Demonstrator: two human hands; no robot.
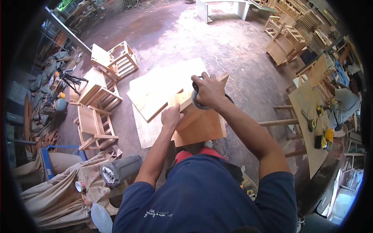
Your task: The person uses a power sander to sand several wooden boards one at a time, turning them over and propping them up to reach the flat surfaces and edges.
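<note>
My right hand (211, 91) is closed over the top of a dark, round sander (196, 101), which rests against the upper part of a light wooden piece (202, 128). Fingers of my left hand (171, 116) are wrapped over the near left edge of that same piece, steadying it at a tilt. Its broad panel faces me just beyond my feet. To the left of it, a flat wooden board (149, 105) lies on a pale sheet (145, 134) spread over the floor. The sander's underside is hidden from me.
Small wooden chairs (95, 126) stand at the left, with a tripod (72, 81) on one. At the right, another person (344, 103) is beside a plywood-topped table (299, 103) holding yellow drills (328, 136). More wooden furniture (285, 44) is stacked at the back right. A stained cloth (58, 186) drapes at lower left.
</note>
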